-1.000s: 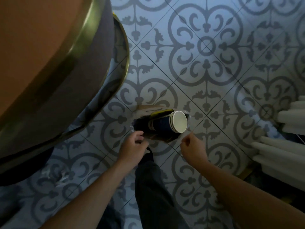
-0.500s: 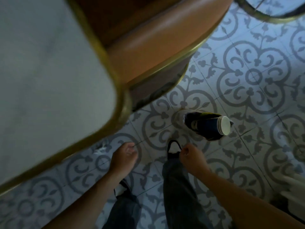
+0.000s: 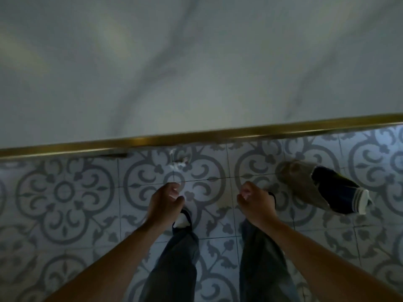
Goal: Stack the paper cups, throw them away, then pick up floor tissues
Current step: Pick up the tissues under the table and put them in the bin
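A stack of dark blue paper cups (image 3: 337, 190) with white bottoms lies on its side in the mouth of a brownish bag (image 3: 294, 177) on the patterned floor, at the right. A small crumpled white tissue (image 3: 179, 164) lies on the tiles just below the table's edge. My left hand (image 3: 166, 200) hangs loosely curled below the tissue and holds nothing. My right hand (image 3: 255, 202) is curled into a loose fist left of the bag, apart from it, with nothing in it.
A white marble table top with a brass rim (image 3: 196, 136) fills the upper half of the view. My two legs in dark trousers (image 3: 178, 258) and my shoes stand on the grey patterned tiles (image 3: 65, 192) under my hands.
The view has swung left, so the table top now covers the upper half and the chair is gone. The bag with the cups has shifted to the right. My hands stayed low and empty.
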### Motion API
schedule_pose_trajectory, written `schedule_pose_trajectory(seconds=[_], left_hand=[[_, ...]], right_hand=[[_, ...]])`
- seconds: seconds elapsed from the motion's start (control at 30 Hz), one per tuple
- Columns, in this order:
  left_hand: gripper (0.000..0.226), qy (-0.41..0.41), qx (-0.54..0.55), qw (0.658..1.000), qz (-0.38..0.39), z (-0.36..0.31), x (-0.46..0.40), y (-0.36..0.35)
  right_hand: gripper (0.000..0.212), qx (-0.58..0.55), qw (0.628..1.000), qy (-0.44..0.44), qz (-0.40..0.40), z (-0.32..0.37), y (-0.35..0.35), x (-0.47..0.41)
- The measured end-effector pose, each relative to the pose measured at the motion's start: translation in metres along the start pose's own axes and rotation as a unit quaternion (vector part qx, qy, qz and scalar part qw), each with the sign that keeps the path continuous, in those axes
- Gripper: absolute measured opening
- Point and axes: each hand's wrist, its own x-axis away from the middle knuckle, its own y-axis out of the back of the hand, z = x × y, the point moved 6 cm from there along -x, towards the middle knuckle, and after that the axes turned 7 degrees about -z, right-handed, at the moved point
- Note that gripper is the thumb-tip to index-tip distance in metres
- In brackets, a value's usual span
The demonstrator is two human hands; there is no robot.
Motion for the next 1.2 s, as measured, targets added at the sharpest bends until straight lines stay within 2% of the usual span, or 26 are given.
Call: schedule_pose_trajectory(seconds=[0.2,0.33,0.6,0.73,0.87,1.07,1.2], left_hand=[[0.030,0.015,0.033,0.998,-0.042,0.061,0.005,0.037],[0.033,0.026,0.048,0.996,-0.065,0.098,0.009,0.059],[0.031,0.069,0.124,0.980,-0.141,0.157,-0.001,0.080],[0.033,0.075,0.161,0.970,-0.163,0.179,-0.016,0.065],[0.034,0.087,0.167,0.965,-0.185,0.197,-0.048,0.044],[0.034,0.034,0.148,0.970,-0.189,0.218,-0.109,0.000],[0.036,0.015,0.126,0.978,-0.165,0.235,-0.162,-0.037]], right_hand=[[0.014,0.061,0.996,0.064,0.020,0.053,-0.044,0.004],[0.007,0.113,0.988,0.101,0.020,0.086,-0.075,0.010],[0.010,0.157,0.979,0.126,0.037,0.129,-0.139,-0.004],[0.006,0.178,0.969,0.157,0.070,0.134,-0.172,-0.019],[0.014,0.224,0.950,0.204,0.080,0.132,-0.202,-0.044],[0.019,0.243,0.942,0.216,0.086,0.102,-0.251,-0.104],[0.024,0.233,0.942,0.231,0.066,0.071,-0.283,-0.153]])
